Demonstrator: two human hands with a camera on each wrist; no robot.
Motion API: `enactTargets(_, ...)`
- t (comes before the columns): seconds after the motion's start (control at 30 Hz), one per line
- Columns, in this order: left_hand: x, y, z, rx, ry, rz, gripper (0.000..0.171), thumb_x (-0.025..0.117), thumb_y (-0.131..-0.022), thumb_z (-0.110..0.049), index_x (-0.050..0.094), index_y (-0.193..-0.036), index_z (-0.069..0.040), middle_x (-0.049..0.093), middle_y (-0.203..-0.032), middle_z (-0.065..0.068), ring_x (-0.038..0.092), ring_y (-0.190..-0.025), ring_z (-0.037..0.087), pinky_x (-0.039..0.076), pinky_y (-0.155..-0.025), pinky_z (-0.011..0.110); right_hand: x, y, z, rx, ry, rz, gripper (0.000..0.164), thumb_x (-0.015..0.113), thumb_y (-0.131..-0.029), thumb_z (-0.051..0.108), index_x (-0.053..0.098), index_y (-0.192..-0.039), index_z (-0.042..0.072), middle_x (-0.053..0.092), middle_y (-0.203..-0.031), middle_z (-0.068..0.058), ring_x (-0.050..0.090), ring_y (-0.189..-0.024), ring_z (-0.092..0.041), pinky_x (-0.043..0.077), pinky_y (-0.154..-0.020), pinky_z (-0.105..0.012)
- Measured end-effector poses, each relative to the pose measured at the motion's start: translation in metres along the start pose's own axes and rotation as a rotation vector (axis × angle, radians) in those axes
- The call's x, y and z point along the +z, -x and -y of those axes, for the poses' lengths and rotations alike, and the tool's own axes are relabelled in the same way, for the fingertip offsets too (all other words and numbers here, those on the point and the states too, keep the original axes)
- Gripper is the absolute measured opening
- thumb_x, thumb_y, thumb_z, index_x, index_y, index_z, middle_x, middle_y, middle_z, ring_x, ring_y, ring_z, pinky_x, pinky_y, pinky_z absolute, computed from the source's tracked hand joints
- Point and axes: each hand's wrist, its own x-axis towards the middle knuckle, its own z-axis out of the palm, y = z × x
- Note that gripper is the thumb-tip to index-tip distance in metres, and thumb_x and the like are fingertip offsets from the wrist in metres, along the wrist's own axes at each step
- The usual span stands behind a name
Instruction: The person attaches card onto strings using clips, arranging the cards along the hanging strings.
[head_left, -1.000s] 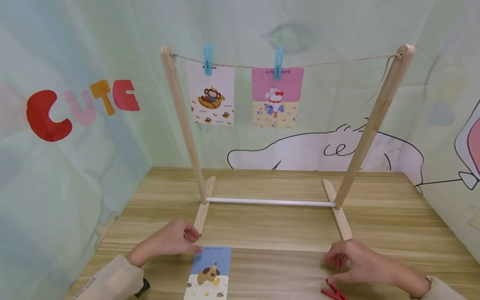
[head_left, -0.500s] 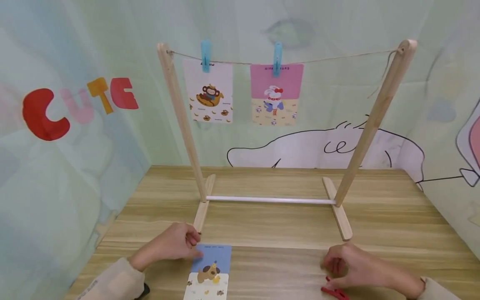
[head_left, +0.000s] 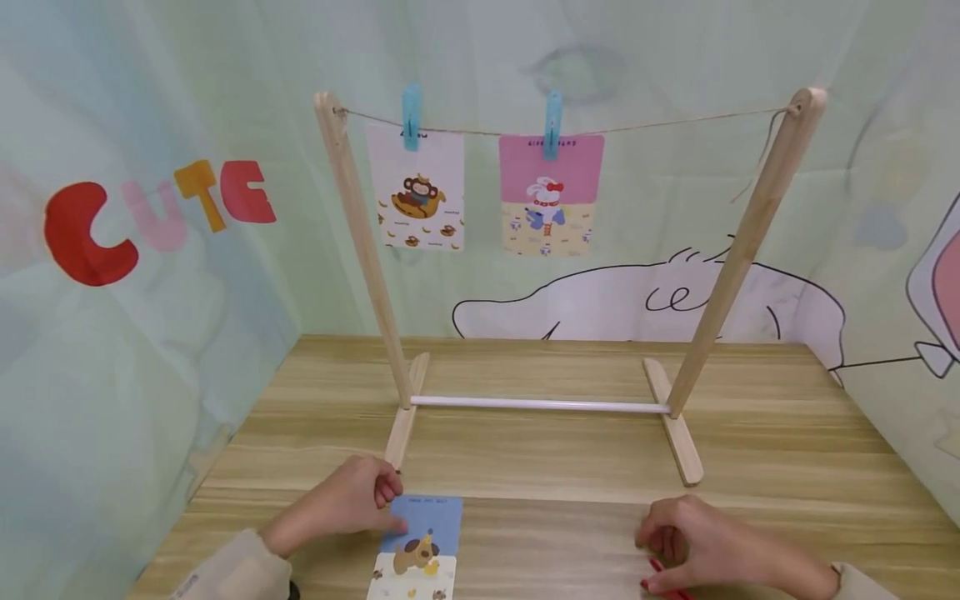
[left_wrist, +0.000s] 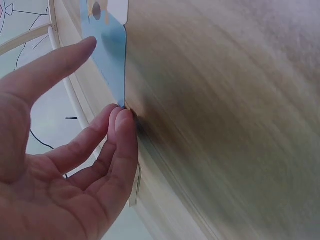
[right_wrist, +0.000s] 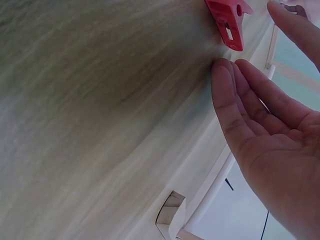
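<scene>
A card with a brown dog on blue and white (head_left: 442, 533) lies flat on the table, front left of the middle. My left hand (head_left: 348, 504) is at its upper left edge. In the left wrist view the fingertips (left_wrist: 122, 117) meet the edge of the card while the thumb (left_wrist: 80, 52) is raised over its blue part. At the front right, my right hand (head_left: 705, 542) arches over a red clothespin (right_wrist: 229, 22), partly hidden in the head view. Its fingertips (right_wrist: 223, 70) are bent close beside one end of the clothespin, with the thumb apart on the other side.
Behind the hands stands a wooden frame (head_left: 723, 300) with a white crossbar (head_left: 540, 405). From its string (head_left: 660, 125) hang a monkey card (head_left: 420, 221) and a pink rabbit card (head_left: 551, 175), each under a blue clothespin (head_left: 411, 108). Printed curtains back the wooden table (head_left: 540, 467).
The right hand has shifted slightly left and lower over the red clothespin, covering more of it. The left hand has eased a little toward the front along the dog card.
</scene>
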Motion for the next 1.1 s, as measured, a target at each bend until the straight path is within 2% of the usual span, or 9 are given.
enactTargets(0.47,0.008,0.003,-0.001,-0.001,-0.055,-0.053,0.039,0.094,-0.064,-0.014,0.065,-0.086,-0.002,0.057,-0.075,-0.001,0.053,-0.067,0.009,0.050,-0.060,0.021,0.001,0.001,-0.001,0.030,-0.084,0.052,0.026,0.084,-0.082,0.018,0.068,-0.100,0.008,0.063,-0.084,0.011,0.058,-0.072,0.005,0.053,-0.054,-0.017)
enactTargets(0.77,0.011,0.004,-0.003,-0.038,-0.058,-0.079,0.039,0.094,-0.063,-0.011,0.065,-0.088,-0.001,0.057,-0.076,0.000,0.053,-0.068,0.011,0.050,-0.060,0.021,0.002,0.001,-0.001,-0.020,-0.060,0.044,0.029,0.086,-0.079,0.012,0.067,-0.101,0.008,0.063,-0.084,0.008,0.058,-0.072,0.005,0.052,-0.055,-0.014)
enactTargets(0.9,0.012,0.005,-0.006,-0.048,-0.056,-0.083,0.039,0.094,-0.063,-0.008,0.065,-0.088,0.000,0.056,-0.076,0.001,0.052,-0.068,0.012,0.048,-0.059,0.021,0.003,0.003,0.001,0.020,-0.072,0.046,0.027,0.086,-0.080,0.014,0.067,-0.099,0.010,0.063,-0.082,0.012,0.058,-0.070,0.005,0.051,-0.054,-0.014)
enactTargets(1.1,0.012,0.004,-0.009,-0.022,-0.073,-0.081,0.037,0.093,-0.063,-0.006,0.066,-0.088,0.001,0.055,-0.074,0.000,0.051,-0.067,0.012,0.047,-0.058,0.022,0.003,0.003,0.007,0.127,-0.072,0.076,0.025,0.085,-0.080,0.016,0.068,-0.097,0.015,0.061,-0.081,0.017,0.058,-0.069,0.005,0.052,-0.053,-0.018)
